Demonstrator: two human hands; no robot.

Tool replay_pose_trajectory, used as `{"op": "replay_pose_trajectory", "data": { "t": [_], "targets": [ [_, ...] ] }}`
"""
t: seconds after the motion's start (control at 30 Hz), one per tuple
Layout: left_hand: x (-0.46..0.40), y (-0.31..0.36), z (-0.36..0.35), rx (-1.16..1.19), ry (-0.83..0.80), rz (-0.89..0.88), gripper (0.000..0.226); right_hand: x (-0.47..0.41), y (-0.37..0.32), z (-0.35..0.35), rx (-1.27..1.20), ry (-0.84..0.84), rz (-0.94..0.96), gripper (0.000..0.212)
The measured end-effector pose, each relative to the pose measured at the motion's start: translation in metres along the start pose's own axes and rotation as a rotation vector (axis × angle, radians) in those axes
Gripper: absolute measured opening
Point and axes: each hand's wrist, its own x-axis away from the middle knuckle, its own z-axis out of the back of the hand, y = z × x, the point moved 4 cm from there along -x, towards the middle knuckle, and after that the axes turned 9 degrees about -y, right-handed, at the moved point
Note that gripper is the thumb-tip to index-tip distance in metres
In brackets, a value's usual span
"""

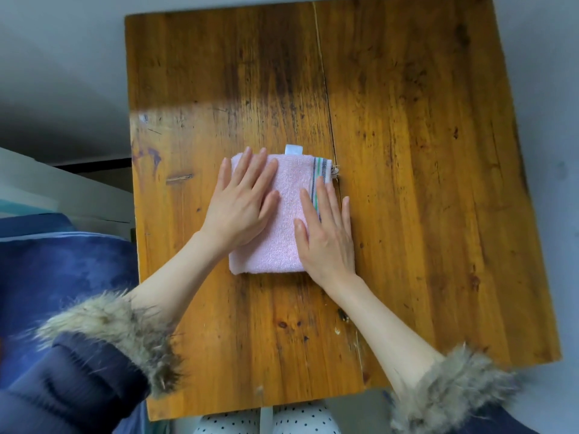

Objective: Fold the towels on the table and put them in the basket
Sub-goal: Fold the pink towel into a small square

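A small pink towel, folded into a compact rectangle, lies flat in the middle of the wooden table. It has a striped band along its right edge and a white tag sticking out at its far edge. My left hand presses flat on the towel's left half with straight fingers. My right hand lies flat over the towel's right edge, partly on the table. No basket is in view.
The table's left and near edges are close to my body. A blue cushioned surface sits to the left of the table, with a white ledge behind it. Fur-trimmed jacket cuffs cover both forearms.
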Motion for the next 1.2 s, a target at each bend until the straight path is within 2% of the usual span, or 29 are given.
{"op": "replay_pose_trajectory", "data": {
  "t": [0.13,0.27,0.37,0.47,0.53,0.63,0.73,0.8,0.87,0.93,1.03,1.13,1.2],
  "targets": [
    [0.000,0.003,0.014,-0.066,0.067,-0.016,0.045,0.028,-0.006,-0.007,0.105,-0.064,0.122,0.045],
    [0.019,-0.009,0.017,-0.018,0.076,0.115,0.032,0.025,0.010,0.002,0.252,-0.133,0.125,0.047],
    [0.047,-0.015,0.009,0.142,0.050,0.243,0.030,0.018,0.022,0.012,0.237,-0.192,0.011,0.058],
    [0.075,-0.013,-0.002,0.276,0.028,0.336,0.030,0.018,0.030,0.021,0.045,-0.148,-0.250,0.067],
    [0.088,-0.012,-0.010,0.353,0.008,0.387,0.032,0.024,0.031,0.026,-0.135,-0.090,-0.399,0.068],
    [0.100,-0.012,-0.017,0.463,0.016,0.466,0.039,0.034,0.026,0.026,-0.293,-0.071,-0.427,0.064],
    [0.114,-0.017,-0.027,0.644,0.007,0.722,0.065,0.038,0.019,0.024,-0.187,-0.182,-0.321,0.076],
    [0.124,-0.016,-0.037,0.806,-0.096,0.896,0.074,0.034,0.016,0.023,-0.067,-0.265,-0.214,0.081],
    [0.127,-0.012,-0.041,1.015,-0.154,0.969,0.073,0.027,0.015,0.022,-0.008,-0.354,-0.157,0.074],
    [0.125,-0.009,-0.039,1.201,-0.104,0.988,0.070,0.023,0.014,0.022,0.020,-0.389,-0.166,0.063],
    [0.116,-0.010,-0.032,1.262,-0.026,0.953,0.069,0.021,0.015,0.022,-0.033,-0.379,-0.246,0.049],
    [0.107,-0.014,-0.024,1.327,0.043,0.885,0.075,0.023,0.019,0.019,-0.150,-0.386,-0.376,0.021],
    [0.105,-0.016,-0.022,1.375,0.027,0.876,0.068,0.021,0.022,0.017,-0.280,-0.340,-0.451,0.019]
  ]
}}
